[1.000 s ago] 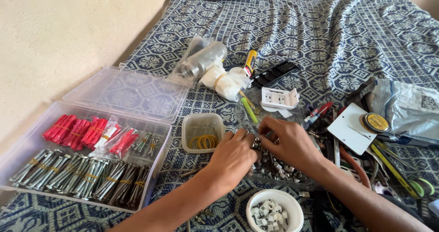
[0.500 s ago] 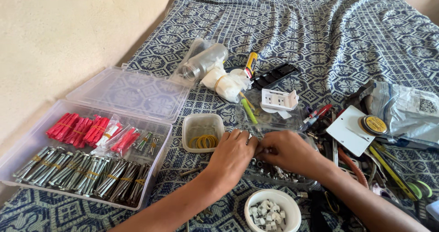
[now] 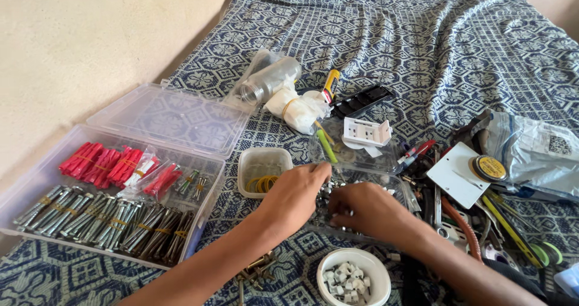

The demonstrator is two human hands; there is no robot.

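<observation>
Silvery screws and nuts are lying heaped in the clear shallow plastic tray on the bed — both my hands are digging in. My left hand is curling over the pile's left edge; my right hand is pinching small metal pieces — just beside the square tub of yellow rubber bands.

Two bare forearms entered from the lower edge of the view. The left hand and the right hand were uncovered: no gloves, rings, watch or wristband showed. No sleeve reached either forearm within the view. Fingernails were short where visible. Both arms were slender.
</observation>
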